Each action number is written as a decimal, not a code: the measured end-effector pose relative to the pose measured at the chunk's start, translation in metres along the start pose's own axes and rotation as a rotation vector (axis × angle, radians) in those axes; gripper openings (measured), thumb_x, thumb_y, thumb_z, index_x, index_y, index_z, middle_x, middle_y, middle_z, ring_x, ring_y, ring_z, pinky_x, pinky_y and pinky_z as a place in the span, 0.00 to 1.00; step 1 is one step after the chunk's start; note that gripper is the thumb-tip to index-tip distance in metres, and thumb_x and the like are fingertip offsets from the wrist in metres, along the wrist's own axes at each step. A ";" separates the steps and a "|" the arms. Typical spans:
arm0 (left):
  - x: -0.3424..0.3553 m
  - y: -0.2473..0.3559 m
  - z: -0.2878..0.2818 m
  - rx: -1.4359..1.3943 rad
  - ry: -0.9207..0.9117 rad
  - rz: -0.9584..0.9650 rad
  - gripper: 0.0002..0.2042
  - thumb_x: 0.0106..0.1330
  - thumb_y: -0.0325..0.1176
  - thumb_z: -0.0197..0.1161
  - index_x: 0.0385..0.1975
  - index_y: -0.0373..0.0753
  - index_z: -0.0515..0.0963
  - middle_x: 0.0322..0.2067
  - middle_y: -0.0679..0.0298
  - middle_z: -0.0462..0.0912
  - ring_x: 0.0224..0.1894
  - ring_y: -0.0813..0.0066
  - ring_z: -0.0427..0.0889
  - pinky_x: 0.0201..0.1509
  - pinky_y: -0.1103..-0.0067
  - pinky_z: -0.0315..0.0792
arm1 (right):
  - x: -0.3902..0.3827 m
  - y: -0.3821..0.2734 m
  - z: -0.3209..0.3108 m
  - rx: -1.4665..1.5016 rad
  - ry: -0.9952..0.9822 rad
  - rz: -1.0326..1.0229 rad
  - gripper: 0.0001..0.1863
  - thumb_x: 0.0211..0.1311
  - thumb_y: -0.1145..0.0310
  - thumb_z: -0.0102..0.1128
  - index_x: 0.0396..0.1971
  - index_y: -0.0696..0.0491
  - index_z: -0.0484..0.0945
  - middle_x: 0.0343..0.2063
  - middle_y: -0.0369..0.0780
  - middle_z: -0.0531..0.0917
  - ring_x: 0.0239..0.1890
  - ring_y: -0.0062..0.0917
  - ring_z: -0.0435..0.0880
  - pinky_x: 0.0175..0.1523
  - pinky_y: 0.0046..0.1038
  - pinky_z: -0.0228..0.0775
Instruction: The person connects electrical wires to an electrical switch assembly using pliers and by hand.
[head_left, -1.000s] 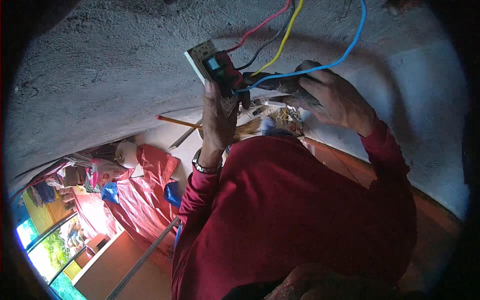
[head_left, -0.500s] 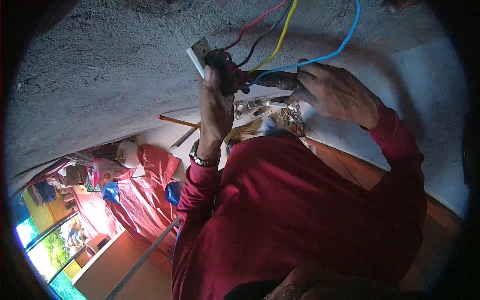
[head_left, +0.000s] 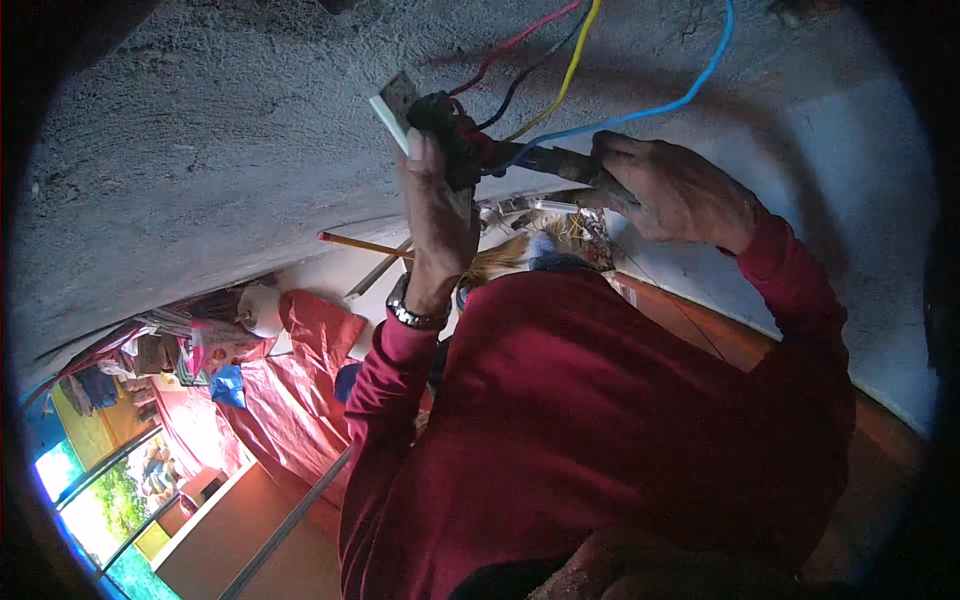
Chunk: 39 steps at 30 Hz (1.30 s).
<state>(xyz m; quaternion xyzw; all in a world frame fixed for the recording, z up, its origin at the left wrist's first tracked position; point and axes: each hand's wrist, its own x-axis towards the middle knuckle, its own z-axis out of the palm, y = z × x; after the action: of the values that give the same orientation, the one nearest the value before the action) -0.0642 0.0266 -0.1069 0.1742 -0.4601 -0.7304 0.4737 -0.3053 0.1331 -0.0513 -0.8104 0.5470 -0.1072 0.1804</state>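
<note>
My left hand (head_left: pixel 437 225) is closed around a white-edged electrical switch plate (head_left: pixel 392 112), its thumb on the back. Black and red terminal blocks (head_left: pixel 452 135) on that plate face my right side. Red (head_left: pixel 489 66), black (head_left: pixel 512 95), yellow (head_left: pixel 568 82) and blue (head_left: pixel 690 95) wires run from the terminals up to the wall. My right hand (head_left: pixel 672 188) grips a dark, long hand tool (head_left: pixel 555 160) whose tip reaches in beside the terminals, behind the blue wire. Shadow hides the tool's exact kind and whether its tip touches a screw.
A rough grey wall (head_left: pixel 250 140) rises close in front. Behind my left wrist, a yellow-orange stick (head_left: pixel 365 244) and a grey bar (head_left: pixel 378 274) jut out. Red sheeting (head_left: pixel 320 330) and a white cabinet (head_left: pixel 210 520) stand at lower left; cluttered small items (head_left: pixel 575 228) lie beyond my hands.
My left wrist has shifted slightly right and down while holding the switch plate. My right hand has tilted a little, so more of the dark tool shows; both grips stay.
</note>
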 end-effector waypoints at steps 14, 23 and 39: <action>-0.012 -0.018 -0.028 0.183 0.017 0.033 0.25 0.82 0.56 0.46 0.62 0.40 0.69 0.52 0.64 0.75 0.54 0.68 0.76 0.65 0.68 0.68 | -0.005 0.004 0.033 0.068 0.107 0.009 0.19 0.63 0.63 0.69 0.46 0.61 0.77 0.42 0.48 0.77 0.44 0.45 0.82 0.50 0.44 0.76; -0.024 -0.032 -0.008 0.202 -0.111 -0.095 0.25 0.85 0.50 0.45 0.71 0.40 0.65 0.59 0.58 0.77 0.56 0.63 0.78 0.61 0.64 0.74 | -0.066 0.022 0.138 0.681 0.326 0.532 0.17 0.70 0.60 0.69 0.48 0.58 0.80 0.36 0.40 0.81 0.40 0.27 0.82 0.48 0.31 0.73; -0.054 -0.029 -0.039 0.239 -0.411 -0.433 0.19 0.81 0.43 0.57 0.56 0.32 0.75 0.48 0.54 0.86 0.36 0.75 0.83 0.43 0.75 0.78 | -0.111 -0.083 0.382 1.124 0.962 1.002 0.15 0.70 0.54 0.67 0.38 0.52 0.81 0.33 0.36 0.83 0.35 0.22 0.84 0.33 0.29 0.74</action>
<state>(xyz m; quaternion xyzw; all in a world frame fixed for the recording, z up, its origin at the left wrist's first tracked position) -0.0261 0.0563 -0.1613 0.1710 -0.5809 -0.7750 0.1807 -0.1348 0.3307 -0.3632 -0.1355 0.7201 -0.5965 0.3276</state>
